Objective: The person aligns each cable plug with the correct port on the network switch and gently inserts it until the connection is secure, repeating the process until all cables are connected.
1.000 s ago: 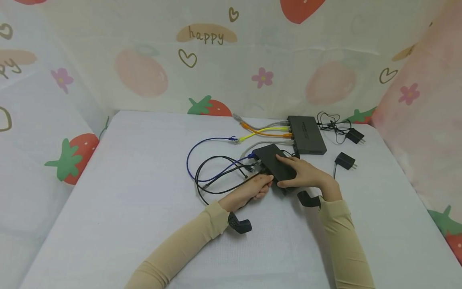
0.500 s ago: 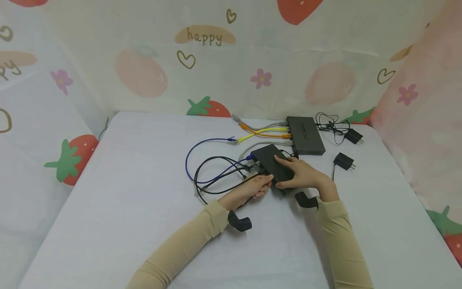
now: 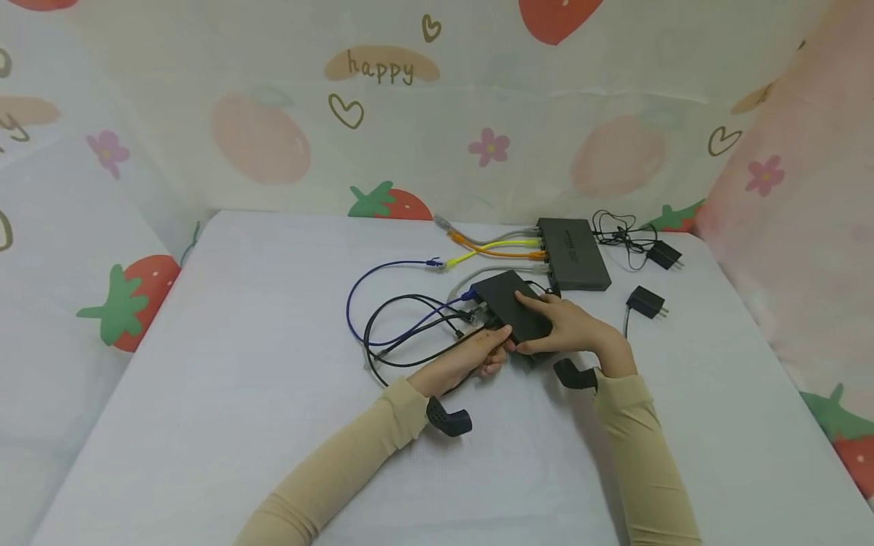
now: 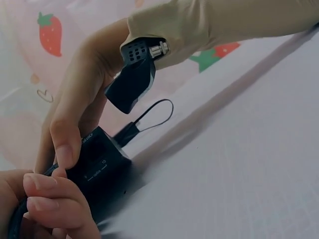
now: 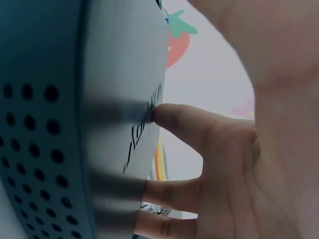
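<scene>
A black network switch (image 3: 508,299) sits at an angle near the middle of the table, cables in its left side. My right hand (image 3: 576,330) grips it from the right, fingers over the top and thumb at the near edge. In the right wrist view, its fingers (image 5: 174,191) touch the switch's lettered face (image 5: 124,99). My left hand (image 3: 478,353) pinches a black network cable (image 3: 437,358) close against the switch's port side; the plug is hidden by the fingers. Those curled fingers (image 4: 55,204) show beside the printed switch end (image 4: 104,164) in the left wrist view.
Behind stands a second black switch (image 3: 576,254) with yellow (image 3: 492,245), orange (image 3: 512,254) and grey cables. Two black power adapters (image 3: 645,302) lie at the right. A blue cable (image 3: 350,303) and looped black cables (image 3: 372,326) spread leftward. A patterned cloth wall closes the back.
The head view shifts slightly leftward. Both hands keep their places at the switch, the left fingers and right thumb now almost meeting at its near edge.
</scene>
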Demonstrator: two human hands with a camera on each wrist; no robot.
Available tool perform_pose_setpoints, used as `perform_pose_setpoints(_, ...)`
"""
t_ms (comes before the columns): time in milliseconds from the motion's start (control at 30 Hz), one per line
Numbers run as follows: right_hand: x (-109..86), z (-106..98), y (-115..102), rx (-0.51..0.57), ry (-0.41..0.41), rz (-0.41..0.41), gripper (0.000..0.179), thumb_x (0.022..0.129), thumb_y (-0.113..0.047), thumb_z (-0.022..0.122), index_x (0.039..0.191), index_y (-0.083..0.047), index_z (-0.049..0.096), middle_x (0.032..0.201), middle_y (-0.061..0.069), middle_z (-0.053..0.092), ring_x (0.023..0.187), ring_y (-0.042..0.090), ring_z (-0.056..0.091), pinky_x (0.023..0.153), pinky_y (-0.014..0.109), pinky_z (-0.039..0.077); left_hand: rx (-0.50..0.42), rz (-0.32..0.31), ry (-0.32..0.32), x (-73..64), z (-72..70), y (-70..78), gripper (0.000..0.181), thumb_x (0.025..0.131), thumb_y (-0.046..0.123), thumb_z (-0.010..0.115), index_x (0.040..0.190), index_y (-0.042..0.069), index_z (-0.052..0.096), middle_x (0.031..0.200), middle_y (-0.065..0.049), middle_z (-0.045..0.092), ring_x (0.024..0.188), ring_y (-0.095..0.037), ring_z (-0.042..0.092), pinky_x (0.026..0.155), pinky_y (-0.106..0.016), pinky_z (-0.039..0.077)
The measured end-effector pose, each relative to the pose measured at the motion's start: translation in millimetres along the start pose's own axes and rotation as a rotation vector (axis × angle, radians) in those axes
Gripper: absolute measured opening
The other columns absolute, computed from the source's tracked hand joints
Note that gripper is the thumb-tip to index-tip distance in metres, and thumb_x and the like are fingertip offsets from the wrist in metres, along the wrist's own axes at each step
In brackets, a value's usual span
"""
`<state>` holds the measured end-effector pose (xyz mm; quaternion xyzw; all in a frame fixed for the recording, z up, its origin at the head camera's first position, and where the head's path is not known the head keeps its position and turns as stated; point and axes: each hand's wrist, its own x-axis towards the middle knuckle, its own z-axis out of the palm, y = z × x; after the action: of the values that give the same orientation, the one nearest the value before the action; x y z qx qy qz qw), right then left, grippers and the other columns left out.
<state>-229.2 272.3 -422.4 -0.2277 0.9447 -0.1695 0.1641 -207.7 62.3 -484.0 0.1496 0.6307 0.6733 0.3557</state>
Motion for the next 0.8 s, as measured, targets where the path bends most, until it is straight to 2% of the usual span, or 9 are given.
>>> perform_pose_setpoints(133,1.2,0.0,1.3,0.001,-0.012,0.009,0.091,0.075,-0.055,0.067,0.147,-0.018,0.026,0.142,0.03,0.03,0.125,0.046,0.038,0.098,0.057,0.033,0.016,0.01,-0.03,-2.6,-2.9,-0.6,0.052,0.098,0.046,0.038,0.108,-0.003,0.053,0.058,0.003,0.042,0.048,-0.008,0.035,0.052,-0.021,0.033)
perform_pose_setpoints(267,2.5,-0.6,1.4,0.0,-0.016,0.023,0.093,0.073,-0.058,0.067,0.147,-0.021,0.025,0.143,0.028,0.029,0.126,0.045,0.037,0.099,0.057,0.032,0.015,-0.001,-0.049,-2.0,-3.8,-0.6,0.044,0.099,0.042,0.036,0.099,0.0,0.052,0.057,0.004,0.04,0.047,-0.008,0.035,0.049,-0.022,0.032)
perform_pose_setpoints(400,3.1,-1.3,-0.2,-0.003,-0.009,0.013,0.093,0.074,-0.058,0.067,0.147,-0.02,0.025,0.143,0.029,0.03,0.125,0.045,0.039,0.099,0.056,0.033,-0.015,-0.02,-0.036,-1.0,-2.9,0.2,0.039,0.1,0.04,0.037,0.089,0.003,0.047,0.056,0.005,0.036,0.046,-0.007,0.031,0.047,-0.021,0.03)
perform_pose_setpoints(533,2.8,-1.1,-1.0,-0.01,-0.004,-0.002,0.092,0.074,-0.057,0.067,0.147,-0.018,0.026,0.142,0.03,0.031,0.123,0.044,0.04,0.098,0.056,0.034,-0.05,-0.048,-0.018,-2.8,-0.4,4.5,0.037,0.1,0.038,0.038,0.086,0.005,0.045,0.055,0.006,0.034,0.045,-0.006,0.03,0.046,-0.02,0.027)
perform_pose_setpoints(667,1.4,-0.1,-1.1,-0.02,0.007,-0.001,0.092,0.074,-0.056,0.068,0.146,-0.017,0.028,0.14,0.029,0.033,0.119,0.042,0.045,0.096,0.054,0.036,-0.071,-0.085,-0.019,1.7,1.9,4.6,0.035,0.1,0.037,0.038,0.082,0.007,0.044,0.054,0.007,0.033,0.043,-0.004,0.029,0.043,-0.018,0.025)
perform_pose_setpoints(800,0.4,1.3,-2.2,-0.037,0.013,0.014,0.092,0.073,-0.057,0.068,0.146,-0.017,0.028,0.139,0.03,0.034,0.117,0.042,0.046,0.094,0.054,0.038,-0.087,-0.096,-0.028,6.5,2.2,1.3,0.034,0.1,0.035,0.038,0.081,0.008,0.045,0.054,0.007,0.033,0.044,-0.004,0.028,0.042,-0.018,0.025)
